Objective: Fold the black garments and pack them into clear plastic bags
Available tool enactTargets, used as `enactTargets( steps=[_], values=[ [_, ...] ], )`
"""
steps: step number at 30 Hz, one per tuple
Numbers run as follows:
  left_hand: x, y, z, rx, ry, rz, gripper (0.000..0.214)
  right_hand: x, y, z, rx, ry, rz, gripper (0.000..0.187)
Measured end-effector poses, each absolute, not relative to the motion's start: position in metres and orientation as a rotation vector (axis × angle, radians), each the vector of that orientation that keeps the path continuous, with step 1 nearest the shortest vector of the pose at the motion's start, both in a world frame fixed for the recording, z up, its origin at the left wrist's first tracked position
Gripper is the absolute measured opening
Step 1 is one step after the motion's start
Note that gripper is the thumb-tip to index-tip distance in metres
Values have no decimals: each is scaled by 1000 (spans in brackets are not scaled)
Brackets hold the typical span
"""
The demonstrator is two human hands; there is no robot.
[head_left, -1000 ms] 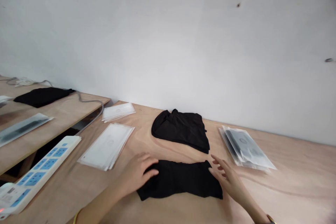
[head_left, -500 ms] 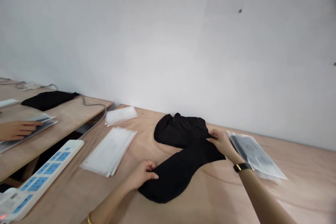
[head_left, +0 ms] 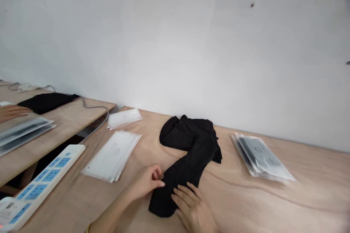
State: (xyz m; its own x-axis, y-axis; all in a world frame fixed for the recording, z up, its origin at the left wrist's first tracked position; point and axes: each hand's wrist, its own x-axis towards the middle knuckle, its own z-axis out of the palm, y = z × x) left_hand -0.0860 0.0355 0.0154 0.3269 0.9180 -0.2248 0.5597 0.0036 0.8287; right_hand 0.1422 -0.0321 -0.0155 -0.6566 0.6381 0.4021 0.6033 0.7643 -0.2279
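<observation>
A black cloth piece (head_left: 188, 164) lies bent on the wooden table, its near end narrower and rounded. My right hand (head_left: 194, 207) rests on the right side of that near end, fingers spread and flat. My left hand (head_left: 147, 182) is at its left edge; the thumb touches the cloth, and a gap shows between it and the curled fingers. Behind, against the wall, more black cloth (head_left: 175, 136) lies bunched and overlapped by the near piece. Whether the two are joined I cannot tell.
White translucent plastic bags (head_left: 115, 154) are stacked at left, with a smaller stack (head_left: 125, 117) behind. Filled bags (head_left: 262, 156) lie at right. A power strip (head_left: 43, 182) stands near the left table gap. On the other table are a co-worker's hand (head_left: 12, 113), filled bags (head_left: 24, 133) and black cloth (head_left: 49, 102).
My right hand has left the cloth's far right end and come down to its near end. The cloth's right side has drawn in. The co-worker's hand has moved off the bag toward black cloth.
</observation>
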Motion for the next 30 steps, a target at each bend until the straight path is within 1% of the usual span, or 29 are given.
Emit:
enactTargets(
  steps=[2,4,5,7,9,11,12,14,17,19,20,21,23,25,27,29,30],
  values=[
    [-77,34,32,1817,1278,671,15,142,-38,-21,-876,-2501,90,36],
    [-63,33,43,1856,1116,684,14,144,-41,-19,-810,-2518,192,30],
    [-56,33,45,1848,1028,635,17,146,-42,-15,-814,-2497,299,26],
    [-43,34,41,1786,865,513,31,150,-44,-3,-958,-2304,587,21],
    [-35,35,32,1681,760,437,50,157,-46,11,-1163,-1960,813,32],
    [-32,34,25,1606,704,410,61,168,-48,19,-1235,-1809,875,42],
    [-32,33,23,1608,688,410,63,173,-50,19,-1202,-1869,849,41],
    [-34,27,22,1669,669,429,59,182,-56,9,-1082,-2109,756,33],
    [-38,18,25,1744,694,489,55,182,-70,-26,-917,-2393,432,35],
    [-39,15,26,1749,720,512,54,176,-76,-46,-821,-2448,224,33],
    [-39,16,25,1745,718,509,54,172,-77,-50,-779,-2431,193,30],
    [-38,17,24,1734,707,495,55,170,-76,-49,-777,-2377,261,27],
    [-37,21,22,1679,706,470,60,167,-66,-32,-938,-2124,562,23],
    [-33,27,21,1572,726,496,64,170,-48,-5,-1176,-1655,905,32],
    [-28,31,20,1477,708,542,60,175,-30,19,-1231,-1186,1196,43],
    [-22,34,18,1485,690,586,52,182,-18,28,-1231,-869,1412,53],
    [-18,34,16,1524,712,609,49,185,-17,25,-1255,-782,1450,58]
  ],
)
